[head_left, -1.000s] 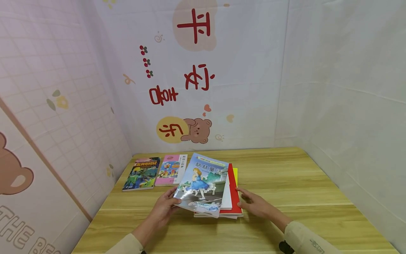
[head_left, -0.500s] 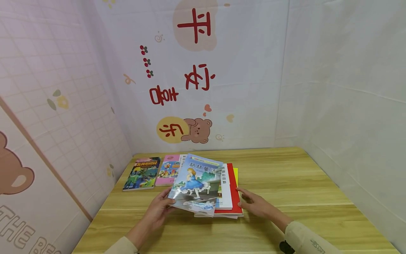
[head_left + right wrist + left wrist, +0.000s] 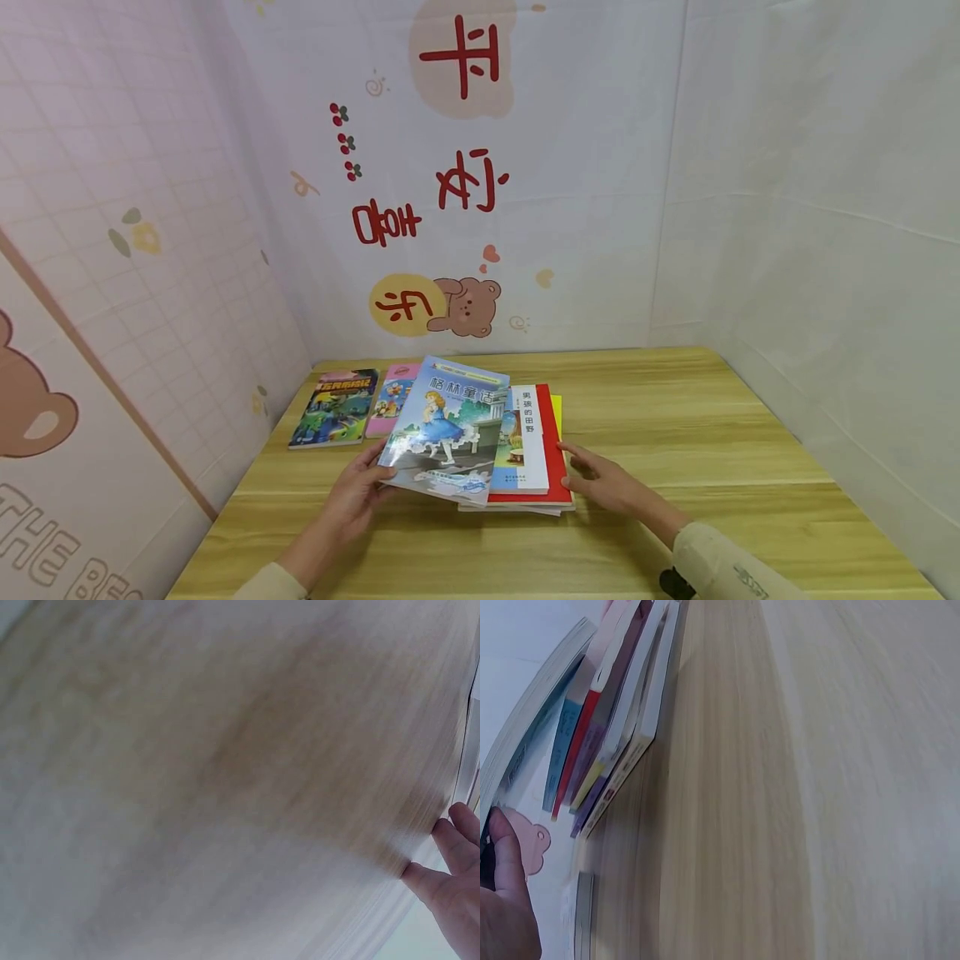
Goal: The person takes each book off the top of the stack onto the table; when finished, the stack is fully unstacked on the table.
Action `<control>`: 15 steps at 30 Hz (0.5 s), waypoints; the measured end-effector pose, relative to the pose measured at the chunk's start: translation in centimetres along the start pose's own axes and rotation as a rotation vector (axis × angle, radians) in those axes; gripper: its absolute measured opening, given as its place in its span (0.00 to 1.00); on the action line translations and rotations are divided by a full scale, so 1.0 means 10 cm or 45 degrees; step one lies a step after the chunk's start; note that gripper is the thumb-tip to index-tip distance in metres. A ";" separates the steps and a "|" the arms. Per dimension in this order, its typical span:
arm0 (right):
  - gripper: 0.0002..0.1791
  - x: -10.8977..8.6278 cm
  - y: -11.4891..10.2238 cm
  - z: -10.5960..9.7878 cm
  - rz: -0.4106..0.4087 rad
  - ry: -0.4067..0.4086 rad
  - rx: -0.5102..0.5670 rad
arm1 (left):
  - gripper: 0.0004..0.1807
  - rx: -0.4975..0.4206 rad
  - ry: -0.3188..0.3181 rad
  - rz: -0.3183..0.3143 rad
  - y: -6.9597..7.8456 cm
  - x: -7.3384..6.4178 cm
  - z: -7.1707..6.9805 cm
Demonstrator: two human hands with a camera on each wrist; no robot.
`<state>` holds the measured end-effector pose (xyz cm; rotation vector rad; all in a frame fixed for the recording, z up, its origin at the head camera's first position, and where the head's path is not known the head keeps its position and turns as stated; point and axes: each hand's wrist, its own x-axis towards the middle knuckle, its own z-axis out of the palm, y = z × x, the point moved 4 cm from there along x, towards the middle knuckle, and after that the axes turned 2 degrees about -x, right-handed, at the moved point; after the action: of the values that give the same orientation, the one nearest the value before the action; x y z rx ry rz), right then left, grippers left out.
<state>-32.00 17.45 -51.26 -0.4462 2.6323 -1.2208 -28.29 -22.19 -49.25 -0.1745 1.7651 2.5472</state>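
Note:
My left hand [image 3: 357, 493] pinches a blue picture-cover book [image 3: 442, 437] by its lower left edge, thumb on the cover. This book tilts above a stack and covers the stack's left part. On top of the stack lies a book with a white strip [image 3: 531, 450], and under it a red book [image 3: 557, 467]. A yellow book [image 3: 557, 405] peeks out behind. My right hand [image 3: 606, 485] rests its fingertips along the stack's right edge, fingers loosely bent. In the left wrist view the held book [image 3: 529, 712] stands apart from the layered stack [image 3: 615, 720].
To the left, a green-and-dark book [image 3: 335, 408] lies flat on the wooden table [image 3: 675, 417]. Beside it a pink book [image 3: 386, 404] is partly hidden by the held book. White printed cloth walls [image 3: 585, 167] rise behind and at both sides.
My left hand has drawn the blue book leftward off the stack, uncovering more of the white-strip book and hiding more of the pink one. My right hand has stayed at the stack's edge.

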 end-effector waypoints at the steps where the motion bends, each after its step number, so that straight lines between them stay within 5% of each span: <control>1: 0.37 0.00 0.00 0.00 0.000 0.000 -0.001 | 0.36 0.003 0.004 -0.001 0.01 -0.01 -0.03; 15: 0.37 0.02 -0.01 0.00 0.034 -0.005 -0.007 | 0.38 0.068 0.085 -0.026 0.20 -0.27 -0.59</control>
<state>-32.13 17.33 -51.25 -0.4132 2.6302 -1.2035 -25.40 -28.31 -49.14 -0.2777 1.8424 2.5050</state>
